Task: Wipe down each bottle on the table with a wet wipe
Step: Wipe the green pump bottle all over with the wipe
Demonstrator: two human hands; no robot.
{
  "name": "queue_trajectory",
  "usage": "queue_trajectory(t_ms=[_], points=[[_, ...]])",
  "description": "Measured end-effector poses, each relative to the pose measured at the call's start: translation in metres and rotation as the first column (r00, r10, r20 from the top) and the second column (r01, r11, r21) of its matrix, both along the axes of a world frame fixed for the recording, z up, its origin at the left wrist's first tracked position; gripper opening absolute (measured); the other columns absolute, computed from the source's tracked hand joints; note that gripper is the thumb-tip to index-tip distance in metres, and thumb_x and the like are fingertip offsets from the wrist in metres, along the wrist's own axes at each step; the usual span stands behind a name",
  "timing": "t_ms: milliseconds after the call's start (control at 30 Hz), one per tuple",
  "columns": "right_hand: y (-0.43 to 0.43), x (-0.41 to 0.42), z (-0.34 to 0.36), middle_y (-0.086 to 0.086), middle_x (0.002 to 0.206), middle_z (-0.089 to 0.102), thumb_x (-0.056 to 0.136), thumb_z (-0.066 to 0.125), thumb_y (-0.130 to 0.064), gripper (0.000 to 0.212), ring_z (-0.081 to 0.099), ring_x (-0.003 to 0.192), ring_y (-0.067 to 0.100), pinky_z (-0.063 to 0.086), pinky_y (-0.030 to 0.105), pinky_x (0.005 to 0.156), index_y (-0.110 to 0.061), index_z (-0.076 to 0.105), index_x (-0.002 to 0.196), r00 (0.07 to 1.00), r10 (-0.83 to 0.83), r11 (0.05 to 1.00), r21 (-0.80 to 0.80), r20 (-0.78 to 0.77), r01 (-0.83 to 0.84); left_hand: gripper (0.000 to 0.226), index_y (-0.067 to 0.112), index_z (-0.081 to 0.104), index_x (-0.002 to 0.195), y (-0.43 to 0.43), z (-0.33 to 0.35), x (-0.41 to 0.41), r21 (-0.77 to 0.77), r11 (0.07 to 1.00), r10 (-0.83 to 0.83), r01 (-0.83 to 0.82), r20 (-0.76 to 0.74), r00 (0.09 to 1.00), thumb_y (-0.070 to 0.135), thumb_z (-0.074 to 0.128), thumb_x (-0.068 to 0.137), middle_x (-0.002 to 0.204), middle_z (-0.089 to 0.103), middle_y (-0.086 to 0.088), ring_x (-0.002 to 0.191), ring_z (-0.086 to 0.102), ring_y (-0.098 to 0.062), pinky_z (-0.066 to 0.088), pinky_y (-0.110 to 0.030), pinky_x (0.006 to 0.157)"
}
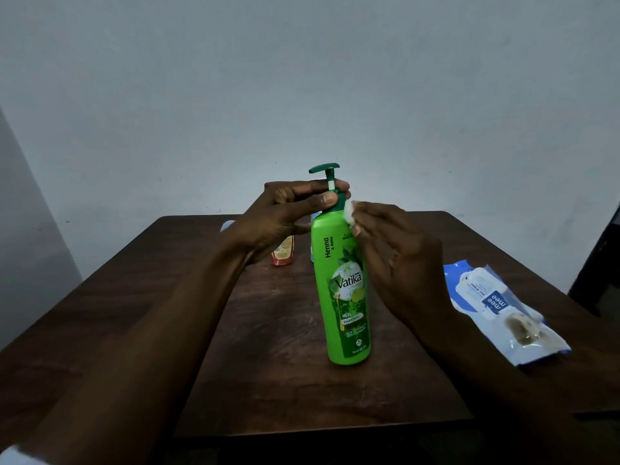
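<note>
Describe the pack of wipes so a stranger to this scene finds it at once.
Start at the dark brown wooden table. On its right side, to the right of the tall green plastic pump bottle, lies a blue and white plastic wipes pack. It alone is a flat, soft packet, not a bottle, with a brownish patch.

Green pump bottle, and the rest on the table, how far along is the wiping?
Done: nothing shows as finished. In hand: the left hand grips the neck of the tall green plastic pump bottle while the right hand holds a white wet wipe against its shoulder. Left: its lower body, probably, and the small red bottle behind; whether that was wiped cannot be told.
</note>
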State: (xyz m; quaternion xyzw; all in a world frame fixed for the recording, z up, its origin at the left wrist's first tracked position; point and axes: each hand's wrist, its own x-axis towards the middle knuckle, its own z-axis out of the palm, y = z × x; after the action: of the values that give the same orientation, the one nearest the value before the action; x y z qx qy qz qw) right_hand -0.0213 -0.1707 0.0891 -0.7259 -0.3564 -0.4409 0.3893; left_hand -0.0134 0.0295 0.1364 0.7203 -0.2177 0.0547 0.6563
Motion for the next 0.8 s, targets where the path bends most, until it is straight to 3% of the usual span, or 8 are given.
queue_trajectory(t_ms=[100,200,333,467,567,633,800], points=[[0.013,-0.011,-0.011,0.015,0.125,0.066,0.089,0.067,0.004,0.030,0.060,0.121,0.027,0.047,0.041,0.104,0.001,0.070,0.118,0.996,0.018,0.995,-0.096,0.089,-0.010,0.026,0.027,0.077,0.114,0.000,0.000,0.002,0.001,0.999,0.050,-0.050,0.016,0.999,0.029,0.071,0.088,0.124,0.073,-0.004,0.124,0.064,-0.024,0.042,-0.061,0.110],[0.029,-0.023,-0.014,0.015,0.132,0.062,0.091,0.066,0.000,0.032,0.052,0.130,0.030,0.041,0.042,0.110,0.001,0.067,0.123,0.995,0.009,0.988,-0.152,0.095,0.006,0.025,0.017,0.077,0.113,-0.003,0.004,0.002,-0.010,0.999,0.053,-0.053,0.033,0.998,0.023,0.074,0.088,0.121,0.073,-0.011,0.118,0.067,-0.028,0.048,-0.050,0.107],[0.038,-0.023,0.001,0.009,0.126,0.065,0.094,0.055,-0.008,0.031,0.050,0.125,0.028,0.044,0.042,0.103,-0.003,0.068,0.122,0.989,-0.105,0.959,-0.250,0.109,0.129,0.028,0.013,0.077,0.105,-0.006,0.010,0.001,0.020,0.998,0.053,-0.054,0.066,0.996,0.025,0.072,0.080,0.115,0.075,-0.003,0.107,0.070,-0.018,0.055,-0.035,0.096],[0.033,-0.013,0.004,0.009,0.126,0.065,0.092,0.051,-0.008,0.034,0.050,0.126,0.028,0.046,0.041,0.101,-0.003,0.069,0.120,0.988,-0.095,0.927,-0.352,0.119,0.132,0.024,0.016,0.078,0.104,-0.002,0.010,0.005,0.025,0.998,0.060,-0.062,0.070,0.996,0.026,0.074,0.083,0.117,0.075,-0.002,0.108,0.070,-0.019,0.056,-0.035,0.093],[0.028,-0.011,-0.002,0.010,0.130,0.064,0.094,0.050,-0.007,0.034,0.051,0.129,0.029,0.046,0.042,0.104,-0.001,0.069,0.121,0.989,-0.082,0.937,-0.328,0.123,0.118,0.022,0.017,0.077,0.108,-0.004,0.009,0.005,0.051,0.995,0.076,-0.080,0.073,0.994,0.024,0.072,0.088,0.113,0.076,-0.003,0.105,0.070,-0.017,0.056,-0.031,0.086],[0.026,-0.012,-0.005,0.011,0.129,0.065,0.094,0.050,-0.008,0.032,0.051,0.129,0.029,0.045,0.039,0.107,0.000,0.070,0.119,0.989,-0.085,0.948,-0.295,0.124,0.119,0.020,0.018,0.077,0.111,-0.005,0.010,0.006,0.077,0.992,0.091,-0.096,0.066,0.994,0.023,0.069,0.093,0.110,0.076,0.000,0.106,0.070,-0.016,0.054,-0.033,0.087],[0.022,-0.017,-0.028,0.010,0.124,0.066,0.093,0.050,-0.010,0.033,0.052,0.118,0.024,0.045,0.029,0.102,-0.001,0.071,0.116,0.995,-0.061,0.951,-0.297,0.083,0.084,0.023,0.031,0.077,0.111,-0.002,0.007,0.011,0.130,0.980,0.146,-0.149,0.035,0.989,0.036,0.070,0.089,0.115,0.076,0.001,0.117,0.067,-0.018,0.045,-0.057,0.108]])
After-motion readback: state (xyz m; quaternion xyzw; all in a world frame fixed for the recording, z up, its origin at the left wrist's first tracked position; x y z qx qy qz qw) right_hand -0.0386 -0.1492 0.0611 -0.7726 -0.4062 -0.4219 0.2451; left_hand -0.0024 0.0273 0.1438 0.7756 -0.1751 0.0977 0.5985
